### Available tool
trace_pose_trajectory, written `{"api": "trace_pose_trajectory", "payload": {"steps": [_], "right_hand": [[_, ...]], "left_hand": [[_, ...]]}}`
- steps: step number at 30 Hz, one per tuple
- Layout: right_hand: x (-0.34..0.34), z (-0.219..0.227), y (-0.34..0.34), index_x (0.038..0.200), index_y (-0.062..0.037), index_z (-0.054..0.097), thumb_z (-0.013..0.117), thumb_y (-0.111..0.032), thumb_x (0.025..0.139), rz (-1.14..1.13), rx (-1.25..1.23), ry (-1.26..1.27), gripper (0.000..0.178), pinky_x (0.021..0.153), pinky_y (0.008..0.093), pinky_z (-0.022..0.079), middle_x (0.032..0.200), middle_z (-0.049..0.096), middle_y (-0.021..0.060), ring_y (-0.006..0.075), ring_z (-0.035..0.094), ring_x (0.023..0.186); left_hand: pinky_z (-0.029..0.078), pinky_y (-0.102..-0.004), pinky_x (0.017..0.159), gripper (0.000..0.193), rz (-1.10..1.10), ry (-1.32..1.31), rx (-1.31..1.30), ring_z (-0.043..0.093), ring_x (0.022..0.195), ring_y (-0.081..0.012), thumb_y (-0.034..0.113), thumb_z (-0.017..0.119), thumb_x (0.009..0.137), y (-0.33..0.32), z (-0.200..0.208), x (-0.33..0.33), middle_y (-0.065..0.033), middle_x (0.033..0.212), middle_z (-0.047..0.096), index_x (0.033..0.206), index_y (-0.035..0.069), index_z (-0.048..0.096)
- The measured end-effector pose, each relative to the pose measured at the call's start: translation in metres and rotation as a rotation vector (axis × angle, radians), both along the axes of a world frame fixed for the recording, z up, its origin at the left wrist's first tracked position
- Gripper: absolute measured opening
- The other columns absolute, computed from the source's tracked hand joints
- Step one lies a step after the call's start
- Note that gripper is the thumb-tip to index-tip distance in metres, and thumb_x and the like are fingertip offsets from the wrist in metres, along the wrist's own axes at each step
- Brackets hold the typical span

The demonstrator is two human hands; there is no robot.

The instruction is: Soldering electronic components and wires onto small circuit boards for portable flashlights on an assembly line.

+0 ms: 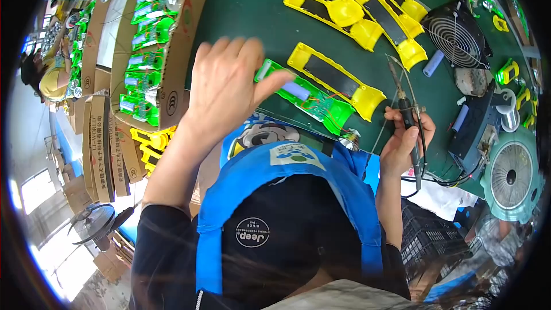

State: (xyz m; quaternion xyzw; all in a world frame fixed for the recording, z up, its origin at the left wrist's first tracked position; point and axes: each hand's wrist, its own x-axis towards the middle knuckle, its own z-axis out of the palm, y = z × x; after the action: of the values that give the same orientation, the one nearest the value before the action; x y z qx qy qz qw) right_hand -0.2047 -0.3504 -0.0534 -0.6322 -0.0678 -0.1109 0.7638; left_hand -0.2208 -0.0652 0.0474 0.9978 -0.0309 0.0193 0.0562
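My left hand (224,86) is raised at the table's near left, back up, with the thumb stretched out to the right and nothing visible in it. Its thumb overlaps a green plastic housing (327,116) in view, which carries a purple battery cell (296,90), a small circuit board and red wires. In my right hand (402,140) is a soldering iron (406,112), its tip pointing up and away. Between the iron and the green housing lies a yellow housing (370,102) with a dark panel; its far end reaches back above the green one.
At left a cardboard box (175,74) holds several green housings with cells. Several yellow housings (344,11) lie at the back. To the right are a fan with a wire guard (456,34), a loose cell (433,63), a solder spool (508,112) and a pale green fan (511,175).
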Motion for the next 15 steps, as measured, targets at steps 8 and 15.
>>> {"api": "trace_pose_trajectory", "payload": {"steps": [8, 15], "right_hand": [[0.003, 0.001, -0.002, 0.112, -0.0005, 0.041, 0.054, -0.027, 0.095, 0.045, 0.076, 0.008, 0.034, 0.085, 0.0419, 0.05, 0.089, 0.059, 0.0166, 0.0248, 0.062, 0.081], [-0.011, 0.006, -0.009, 0.112, 0.0005, 0.043, 0.058, -0.032, 0.092, 0.091, 0.057, 0.058, 0.041, 0.086, 0.0426, 0.046, 0.095, 0.055, 0.0151, 0.0235, 0.058, 0.086]], "left_hand": [[0.042, -0.0359, 0.066, 0.012, 0.165, -0.036, -0.332, 0.061, 0.069, -0.0247, 0.007, 0.062, 0.08, 0.007, -0.049, -0.054, -0.0057, 0.072, 0.061, 0.088, 0.007, 0.053], [0.047, -0.0276, 0.067, 0.011, -0.108, 0.093, -1.017, 0.059, 0.072, -0.0156, -0.002, 0.064, 0.08, 0.004, -0.016, -0.037, -0.0044, 0.082, 0.064, 0.091, 0.0, 0.063]]}}
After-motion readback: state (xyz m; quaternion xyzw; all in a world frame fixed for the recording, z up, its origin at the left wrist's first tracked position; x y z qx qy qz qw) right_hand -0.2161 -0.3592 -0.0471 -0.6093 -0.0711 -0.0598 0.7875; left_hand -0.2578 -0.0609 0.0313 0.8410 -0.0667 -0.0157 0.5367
